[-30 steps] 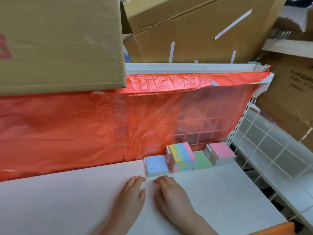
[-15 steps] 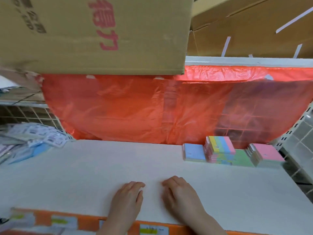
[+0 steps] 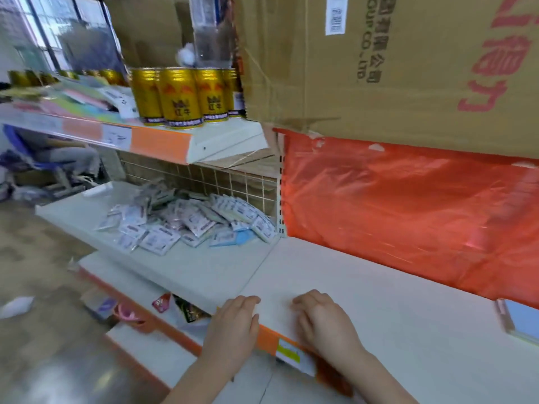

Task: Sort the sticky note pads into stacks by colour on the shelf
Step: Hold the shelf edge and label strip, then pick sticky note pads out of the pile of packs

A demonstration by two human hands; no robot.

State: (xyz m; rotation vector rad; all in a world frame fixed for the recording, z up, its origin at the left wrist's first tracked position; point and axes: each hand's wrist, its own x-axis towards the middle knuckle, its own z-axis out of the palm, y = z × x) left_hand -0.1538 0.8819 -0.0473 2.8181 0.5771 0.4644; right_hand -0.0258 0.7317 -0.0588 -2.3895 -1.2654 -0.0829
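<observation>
Two hands, left and right, resting apart, fingers loosely bent, holding nothing, on front edge of white shelf. One blue sticky note pad visible, far right. Four gold cans above.

Above the white shelf hangs an orange plastic sheet under a cardboard box; left, gold cans and perhaps windows.

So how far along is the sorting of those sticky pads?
Hard to judge. Only one blue pad shows, at the right edge of the shelf; any stacks are out of view. Nothing is in hand: the left hand and right hand rest empty on the shelf's front edge.
</observation>
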